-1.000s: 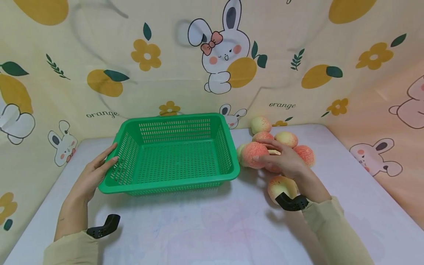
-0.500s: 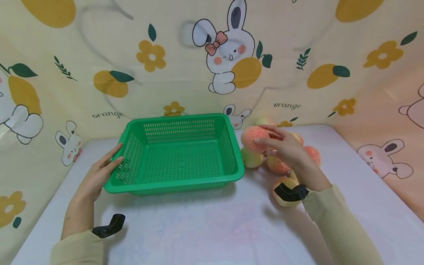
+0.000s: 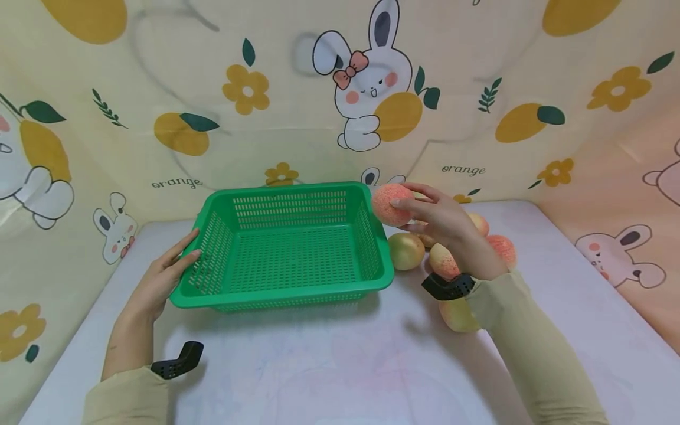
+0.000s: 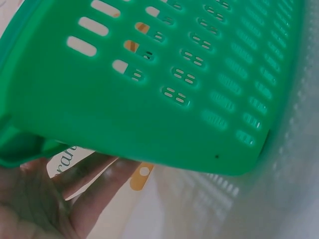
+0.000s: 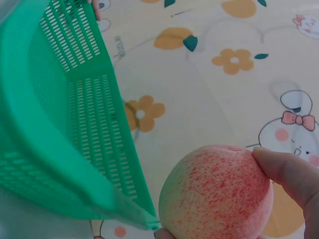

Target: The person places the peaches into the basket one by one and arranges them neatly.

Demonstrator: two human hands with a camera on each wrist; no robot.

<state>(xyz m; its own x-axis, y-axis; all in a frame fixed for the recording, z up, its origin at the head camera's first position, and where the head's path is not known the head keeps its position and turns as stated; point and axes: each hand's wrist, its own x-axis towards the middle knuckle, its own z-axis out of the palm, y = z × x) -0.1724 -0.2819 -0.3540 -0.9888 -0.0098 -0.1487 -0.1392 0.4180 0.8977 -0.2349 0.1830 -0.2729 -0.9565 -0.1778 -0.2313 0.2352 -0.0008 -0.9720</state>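
In the head view my right hand [image 3: 438,212] holds a pink-speckled peach [image 3: 392,205] between thumb and fingers, at the height of the basket's right rim. The right wrist view shows the peach [image 5: 217,191] close up, the thumb [image 5: 286,169] against its side and a fingertip under it. A green plastic basket [image 3: 281,289] with slotted walls stands in the middle; nothing lies inside it. My left hand [image 3: 154,283] rests against the basket's left side with fingers extended. From the left wrist, those fingers [image 4: 92,196] lie along the underside of the rim [image 4: 30,142].
Several more peaches lie right of the basket: a yellowish peach [image 3: 406,251] beside its wall, a red one [image 3: 502,251] farther right and a yellow-green one [image 3: 459,316] nearer the front, partly behind the right wrist. A printed cloth [image 3: 297,147] hangs behind the white table [image 3: 319,366].
My right hand has picked up the pink peach from the pile, raised it and carried it left to the basket's rim. The left hand keeps its place on the basket. The view has shifted slightly.
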